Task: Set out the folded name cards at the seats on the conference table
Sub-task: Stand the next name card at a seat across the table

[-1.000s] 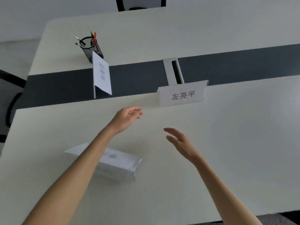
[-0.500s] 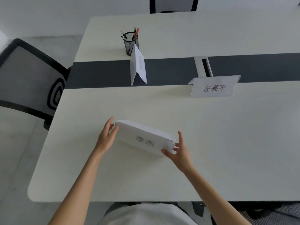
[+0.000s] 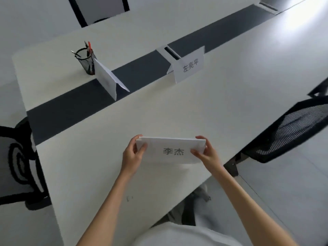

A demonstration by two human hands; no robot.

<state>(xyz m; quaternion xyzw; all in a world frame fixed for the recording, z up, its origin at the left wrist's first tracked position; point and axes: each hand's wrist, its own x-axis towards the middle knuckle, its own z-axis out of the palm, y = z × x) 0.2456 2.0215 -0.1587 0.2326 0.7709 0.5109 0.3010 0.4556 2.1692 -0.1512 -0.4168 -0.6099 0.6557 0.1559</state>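
I hold a stack of folded white name cards [image 3: 170, 151] above the near part of the conference table [image 3: 99, 157]. Its top card shows printed characters facing me. My left hand [image 3: 132, 155] grips the stack's left end and my right hand [image 3: 206, 154] grips its right end. A second name card [image 3: 189, 65] stands upright by the dark centre strip, its print toward me. A third folded card [image 3: 108, 79] stands edge-on on the strip, next to the pen cup.
A black mesh pen cup [image 3: 86, 61] with pens stands at the far left of the table. A cable slot [image 3: 170, 53] sits in the dark strip [image 3: 71, 105]. Mesh chairs stand at the right [image 3: 291, 128], left [image 3: 16, 162] and far side [image 3: 99, 9].
Both hands went from reaching forward with nothing in them to gripping the card stack at its ends and lifting it off the table. The view has swung to the right.
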